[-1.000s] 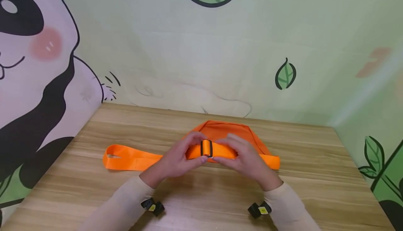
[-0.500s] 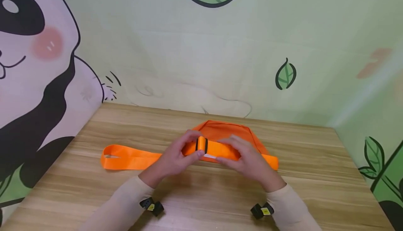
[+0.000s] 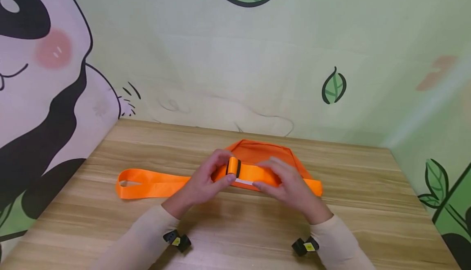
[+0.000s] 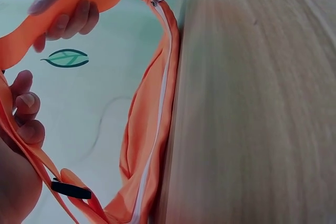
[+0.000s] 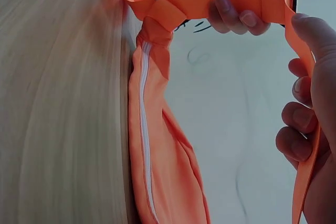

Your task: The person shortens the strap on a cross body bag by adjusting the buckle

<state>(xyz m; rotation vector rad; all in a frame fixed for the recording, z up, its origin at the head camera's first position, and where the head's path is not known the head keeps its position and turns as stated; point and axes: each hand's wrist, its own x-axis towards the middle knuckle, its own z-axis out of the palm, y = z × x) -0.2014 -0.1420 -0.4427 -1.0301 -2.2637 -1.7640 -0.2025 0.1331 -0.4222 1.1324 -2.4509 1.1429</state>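
Orange strap (image 3: 257,173) spans left hand (image 3: 204,185) to right hand (image 3: 291,185), roughly parallel to the desk's (image 3: 371,204) back edge, in front of the bag (image 3: 264,151); each grip pinches it, the left nearer the black slider (image 3: 238,168).

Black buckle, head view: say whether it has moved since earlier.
Yes, the black buckle has shifted left and slightly up, judged against the small painted wall leaf.

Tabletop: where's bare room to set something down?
Right of the orange bag and strap, bare tabletop runs to the right wall. Another patch lies between the strap's left loop and left wall. The middle is crowded: left hand and right hand hold the strap.
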